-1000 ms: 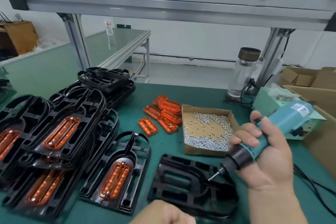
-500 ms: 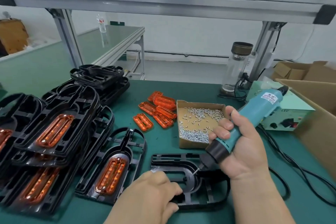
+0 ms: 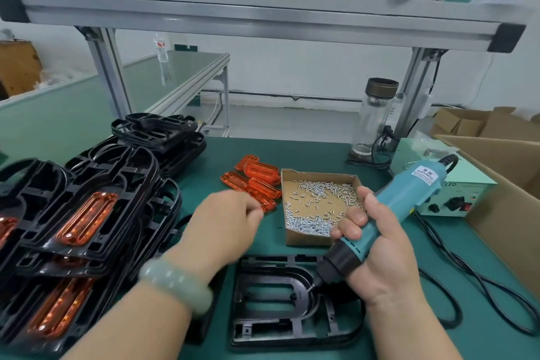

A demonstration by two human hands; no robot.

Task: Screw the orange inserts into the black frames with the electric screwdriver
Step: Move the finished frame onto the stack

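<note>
The right hand (image 3: 385,263) is wrapped tight round the teal electric screwdriver (image 3: 409,196), which slants down to the left. Its bit tip touches the curved inner rib of an empty black frame (image 3: 274,275) lying flat near the table's (image 3: 292,152) front edge.

The left hand (image 3: 228,222), with a pale green bracelet (image 3: 175,283) on its wrist, is stretched out to the loose orange inserts (image 3: 257,172) in the middle of the table. Its fingers are curled and blurred at the near edge of that pile, so I cannot tell whether they hold one.

Just right of the inserts is an open cardboard box (image 3: 306,238) of small silver screws (image 3: 309,223). Along the left edge lies an overlapping stack of black frames with inserts fitted (image 3: 131,172). A pale green power supply (image 3: 455,196) stands near the right edge.
</note>
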